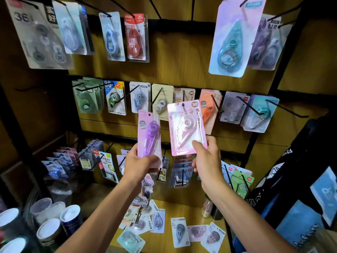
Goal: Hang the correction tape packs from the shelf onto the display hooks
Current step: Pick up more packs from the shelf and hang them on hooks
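Loose packs (179, 231) scattered flat on the wooden shelf (196, 207) at bottom centre, some overlapping, blister sides up. White-lidded cups (49, 228) clustered at bottom left, a blue-and-black bag (299, 207) at right edge. Above the shelf, both forearms reaching up and forward. Left hand (139, 165) gripping the lower end of a purple pack (149, 138), thumb across the front, fingers behind, pack upright and tilted slightly, hang hole at top free of any hook. Right hand (206, 156) pinching the bottom right corner of a pink pack (186, 127), thumb on the blister, pack upright, just beside the purple one and not touching it. Pink pack's hang hole level with the tip of a middle-row hook (183, 96); threaded or only in front, cannot tell. Behind the hands, a low row of hooks carrying more packs, partly hidden by the wrists. Further back, middle row along the wooden backboard (182, 57): green pack (85, 99), blue-yellow pack (114, 97), beige pack (161, 99), orange pack (209, 108) right behind the pink one, teal pack (259, 114) at far right. Top row furthest up: grey multipack (39, 35) at left, red pack (135, 36) near centre, large lilac pack (235, 39) at right, all hanging on black hooks.
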